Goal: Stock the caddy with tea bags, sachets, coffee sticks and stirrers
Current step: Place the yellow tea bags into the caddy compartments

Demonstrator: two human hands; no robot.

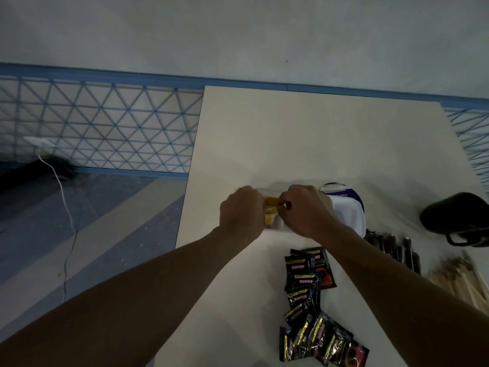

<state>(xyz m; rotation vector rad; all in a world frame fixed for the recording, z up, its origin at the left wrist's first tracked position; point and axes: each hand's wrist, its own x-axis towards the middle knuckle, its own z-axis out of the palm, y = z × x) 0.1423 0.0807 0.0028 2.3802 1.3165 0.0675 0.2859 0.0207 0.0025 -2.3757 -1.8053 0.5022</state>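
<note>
Both my hands are over a white caddy (349, 215) on the table, which they largely hide. My left hand (242, 210) and my right hand (307, 210) have curled fingers that meet at yellow tea bags (271, 201), with more yellow packets showing below in a caddy compartment. Black coffee sachets (309, 276) lie in a loose heap nearer me. Dark coffee sticks (391, 247) lie to the right of the caddy. Wooden stirrers (457, 276) are piled at the right edge.
The white table (304, 133) has its left edge close to my left hand. A black cup-like object (457, 218) lies on its side at the far right. A round white-and-blue container (341, 190) stands behind the caddy. Left of the table is tiled floor with a white cable (63, 197).
</note>
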